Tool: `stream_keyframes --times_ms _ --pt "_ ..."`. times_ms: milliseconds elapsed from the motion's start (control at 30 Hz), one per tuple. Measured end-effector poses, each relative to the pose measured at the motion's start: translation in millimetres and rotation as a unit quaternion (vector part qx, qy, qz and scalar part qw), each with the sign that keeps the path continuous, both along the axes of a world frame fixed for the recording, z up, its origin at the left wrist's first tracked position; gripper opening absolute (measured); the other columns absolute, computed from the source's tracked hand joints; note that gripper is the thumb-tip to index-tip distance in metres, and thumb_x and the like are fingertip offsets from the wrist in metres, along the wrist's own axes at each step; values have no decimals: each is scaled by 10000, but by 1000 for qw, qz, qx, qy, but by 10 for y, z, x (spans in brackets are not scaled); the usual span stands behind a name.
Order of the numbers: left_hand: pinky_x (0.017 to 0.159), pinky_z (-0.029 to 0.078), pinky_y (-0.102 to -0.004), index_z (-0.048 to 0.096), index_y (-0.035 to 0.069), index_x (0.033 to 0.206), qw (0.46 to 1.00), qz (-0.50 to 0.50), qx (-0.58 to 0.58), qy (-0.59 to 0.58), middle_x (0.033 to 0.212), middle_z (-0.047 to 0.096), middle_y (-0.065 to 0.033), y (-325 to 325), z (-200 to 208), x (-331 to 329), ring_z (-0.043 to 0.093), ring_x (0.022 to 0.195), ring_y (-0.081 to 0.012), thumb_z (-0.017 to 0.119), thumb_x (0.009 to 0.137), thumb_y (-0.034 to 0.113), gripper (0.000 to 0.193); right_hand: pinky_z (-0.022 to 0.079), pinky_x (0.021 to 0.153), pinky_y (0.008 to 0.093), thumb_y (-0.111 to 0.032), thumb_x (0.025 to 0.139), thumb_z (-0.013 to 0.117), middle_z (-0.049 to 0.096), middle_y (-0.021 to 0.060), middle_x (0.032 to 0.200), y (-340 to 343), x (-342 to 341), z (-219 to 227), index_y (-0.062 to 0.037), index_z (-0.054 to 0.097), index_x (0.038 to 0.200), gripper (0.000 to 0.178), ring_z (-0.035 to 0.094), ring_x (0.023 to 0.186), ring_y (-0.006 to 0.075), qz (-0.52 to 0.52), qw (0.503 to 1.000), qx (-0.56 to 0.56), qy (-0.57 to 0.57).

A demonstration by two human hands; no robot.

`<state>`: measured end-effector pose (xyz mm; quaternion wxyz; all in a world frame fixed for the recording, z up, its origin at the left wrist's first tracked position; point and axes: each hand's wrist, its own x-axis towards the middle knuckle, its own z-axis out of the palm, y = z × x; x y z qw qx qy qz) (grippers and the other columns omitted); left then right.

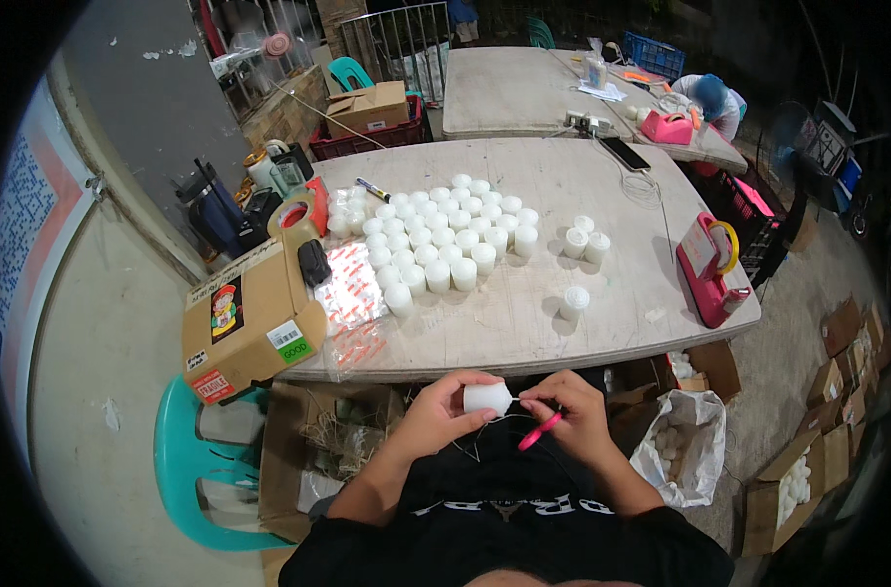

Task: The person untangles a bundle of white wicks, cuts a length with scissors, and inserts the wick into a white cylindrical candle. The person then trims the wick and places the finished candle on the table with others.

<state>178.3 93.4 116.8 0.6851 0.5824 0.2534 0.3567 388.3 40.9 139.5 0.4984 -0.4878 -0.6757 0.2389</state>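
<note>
My left hand [447, 411] is closed around a short white candle [486, 399], held on its side in front of my body just off the table's near edge. From the candle's right end a thin pale wick [517, 399] sticks out, and the fingertips of my right hand [572, 411] pinch at it. Also in my right hand are pink-handled scissors [540, 431], their blades hard to make out. Beyond my hands, several white candles [435, 240] stand upright in a close group on the table, with one candle [573, 303] apart and 3 candles [584, 241] clustered to the right.
On the table [621, 323] are a cardboard box [245, 313], plastic wrappers [352, 289], a phone [624, 154] and a pink tape dispenser [705, 269]. A green chair [176, 470] stands at left. Open boxes [788, 499] and a white sack [695, 440] lie right. Another person [724, 103] bends at the far table.
</note>
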Motion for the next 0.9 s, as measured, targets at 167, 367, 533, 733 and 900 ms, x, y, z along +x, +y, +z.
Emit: stream_keyframes --times_ms 167,367,533,733,900 --pt "827 478 -252 503 24 1203 1000 -2 6 8 1130 574 -62 14 -63 8 564 989 -114 669 831 28 408 464 582 257 -27 740 728 620 77 796 10 -58 -1 -46 685 899 166 599 685 165 -3 1000 -3 -15" --pt "877 472 -279 510 16 1162 999 30 5 -35 1182 564 -99 36 26 -44 557 1038 -141 659 830 10 364 454 594 254 -26 726 731 631 80 785 -1 -32 -3 -38 694 892 171 603 693 173 -21 999 -30 28" --pt "875 475 -280 509 15 1149 999 21 33 -18 1180 564 -97 19 -46 -32 557 1043 -146 672 815 0 372 450 581 247 -22 729 729 621 76 746 -7 -37 -27 -56 712 912 187 601 689 169 -13 1000 -19 -7" --pt "867 485 -282 519 25 1134 999 23 24 -4 1154 573 -90 26 -65 -10 563 1036 -154 701 789 0 392 473 610 252 -24 724 733 629 67 759 -12 -91 5 -73 675 1047 332 613 687 160 -17 1000 8 -2" --pt "858 498 -291 541 38 1105 999 34 1 -38 1154 563 -90 30 -89 -26 568 1032 -164 719 765 -11 386 499 646 254 -32 753 723 662 82 844 -27 -46 -39 -81 633 1123 384 637 736 153 2 999 -23 27"
